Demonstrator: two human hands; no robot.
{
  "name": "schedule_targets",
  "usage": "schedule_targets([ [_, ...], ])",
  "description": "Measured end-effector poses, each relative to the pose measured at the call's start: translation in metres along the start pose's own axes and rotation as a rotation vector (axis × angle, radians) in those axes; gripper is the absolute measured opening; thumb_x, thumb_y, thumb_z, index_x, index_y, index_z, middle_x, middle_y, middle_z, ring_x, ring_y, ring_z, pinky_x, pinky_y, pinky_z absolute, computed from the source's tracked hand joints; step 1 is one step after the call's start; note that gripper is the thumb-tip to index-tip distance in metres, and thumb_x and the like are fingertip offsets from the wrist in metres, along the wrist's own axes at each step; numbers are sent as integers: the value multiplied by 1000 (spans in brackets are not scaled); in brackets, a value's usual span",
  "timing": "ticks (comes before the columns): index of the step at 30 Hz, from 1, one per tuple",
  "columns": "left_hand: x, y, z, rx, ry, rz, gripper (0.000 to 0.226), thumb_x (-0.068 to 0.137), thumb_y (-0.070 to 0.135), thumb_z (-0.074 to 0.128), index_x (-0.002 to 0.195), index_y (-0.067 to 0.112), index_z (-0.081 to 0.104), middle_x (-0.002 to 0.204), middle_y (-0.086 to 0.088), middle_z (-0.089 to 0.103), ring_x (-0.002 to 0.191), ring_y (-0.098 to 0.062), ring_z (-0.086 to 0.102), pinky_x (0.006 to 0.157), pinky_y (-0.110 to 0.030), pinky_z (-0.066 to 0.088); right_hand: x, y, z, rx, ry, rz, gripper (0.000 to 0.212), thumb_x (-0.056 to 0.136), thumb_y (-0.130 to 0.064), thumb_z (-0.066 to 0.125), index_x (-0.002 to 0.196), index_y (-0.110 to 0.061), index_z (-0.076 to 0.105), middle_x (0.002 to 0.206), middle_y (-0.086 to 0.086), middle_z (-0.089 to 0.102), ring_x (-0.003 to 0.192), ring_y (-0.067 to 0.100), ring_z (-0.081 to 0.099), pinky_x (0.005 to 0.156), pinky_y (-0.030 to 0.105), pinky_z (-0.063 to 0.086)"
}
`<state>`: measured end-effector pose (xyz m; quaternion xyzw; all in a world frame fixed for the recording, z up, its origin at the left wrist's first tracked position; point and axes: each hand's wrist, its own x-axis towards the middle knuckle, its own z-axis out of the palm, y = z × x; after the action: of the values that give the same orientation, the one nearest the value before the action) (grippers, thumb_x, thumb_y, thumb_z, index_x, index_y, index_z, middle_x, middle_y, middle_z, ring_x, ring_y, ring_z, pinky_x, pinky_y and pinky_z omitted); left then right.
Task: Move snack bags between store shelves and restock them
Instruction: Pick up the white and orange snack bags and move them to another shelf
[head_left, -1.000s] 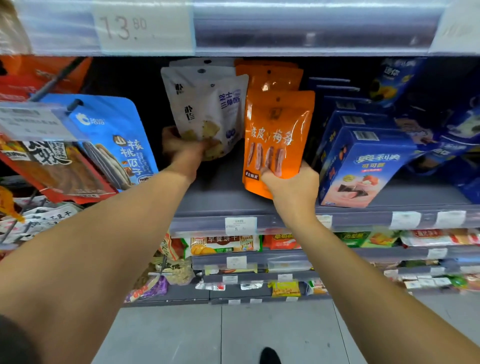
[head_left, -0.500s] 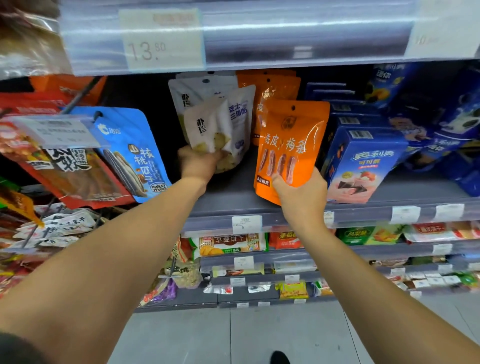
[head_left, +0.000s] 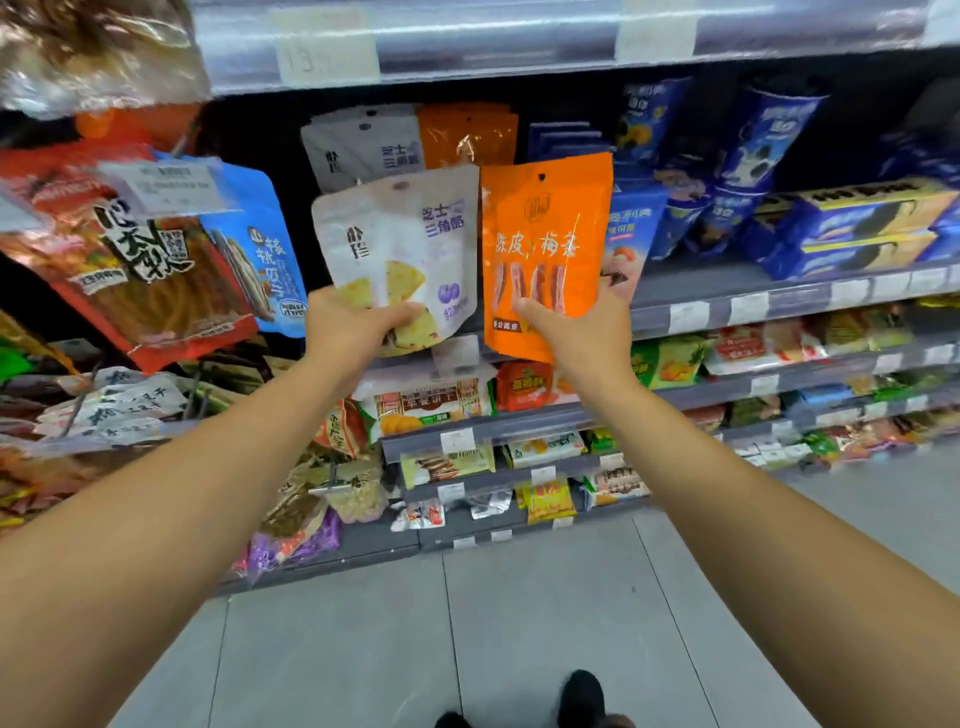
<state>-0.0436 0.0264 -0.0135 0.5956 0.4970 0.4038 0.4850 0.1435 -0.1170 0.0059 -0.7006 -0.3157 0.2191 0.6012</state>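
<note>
1. The left hand (head_left: 358, 325) pinches the white bag (head_left: 397, 249) at its lower left, thumb across the front. The bag is upright, in front of the shelf (head_left: 691, 283).
2. The right hand (head_left: 576, 327) pinches the orange bag's (head_left: 545, 244) bottom edge, just right of the white one.
3. Both are gripped low, so either bag could flop or slip.
4. If it swings right, the orange bag may knock the blue box (head_left: 631, 234) behind it.

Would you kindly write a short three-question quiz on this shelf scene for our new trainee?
1. True or false: the left hand grips the white bag.
2. Which bag does the right hand hold? A) blue B) orange C) red
3. Fill in: the matching bags on the shelf stand ___ the held ones.
Key: 1 true; 2 B, the orange bag; 3 behind.
</note>
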Motion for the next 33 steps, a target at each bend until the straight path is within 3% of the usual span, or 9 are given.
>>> schedule_targets([
  [4,-42,16,-6,-69,-117,8,39,59,21,93,91,14,73,84,4,79,79,-17,76,62,-26,60,-24,-6,-51,69,-104,74,40,75,-25,84,111,-22,67,105,-2,74,95,14,70,86,37,56],
  [7,-76,29,-1,-93,-236,-5,44,51,29,94,89,14,75,90,-4,79,84,-25,76,71,-35,60,-43,-6,-99,80,-147,73,39,73,-27,85,109,-24,68,106,-2,74,99,19,70,90,42,56],
  [9,-99,38,14,-115,-304,-35,52,39,37,95,84,18,77,90,-8,79,83,-28,76,70,-39,60,-54,-5,-135,96,-144,67,46,73,-31,85,114,-22,67,107,-3,74,99,19,71,85,38,58],
  [12,-133,55,53,-129,-353,-69,54,30,36,95,79,22,78,87,-7,79,81,-28,76,69,-45,61,-70,-2,-199,153,-122,70,40,74,-28,84,110,-29,67,96,-14,77,86,5,73,66,19,57],
  [15,-169,75,107,-135,-429,-83,39,45,23,93,80,15,77,86,-11,78,81,-33,74,80,-58,57,-89,4,-277,142,-79,75,36,72,-28,86,104,-32,68,99,-11,77,89,9,74,72,26,59],
  [20,-241,103,211,-236,-598,-47,28,48,18,87,75,15,80,95,-15,76,73,-22,75,62,-32,59,-131,21,-420,123,4,80,41,69,-28,88,104,-30,68,95,-15,77,84,7,74,64,20,58],
  [24,-298,124,296,-305,-690,-92,51,39,28,92,85,13,76,101,-21,71,92,-33,60,81,-47,43,-156,30,-520,76,79,85,38,70,-25,88,100,-36,66,94,-17,76,86,7,74,70,26,60],
  [29,-353,152,382,-252,-765,-114,50,38,30,92,80,7,77,101,-26,68,89,-31,53,75,-46,39,-165,36,-618,46,197,82,47,69,-24,88,110,-30,66,103,-6,77,92,15,74,82,43,60],
  [33,-371,172,440,-183,-800,-63,56,40,29,93,88,5,76,96,-20,73,77,-26,64,66,-39,47,-153,44,-678,78,260,77,48,70,-20,87,112,-26,65,104,-4,76,91,16,74,81,42,61],
])
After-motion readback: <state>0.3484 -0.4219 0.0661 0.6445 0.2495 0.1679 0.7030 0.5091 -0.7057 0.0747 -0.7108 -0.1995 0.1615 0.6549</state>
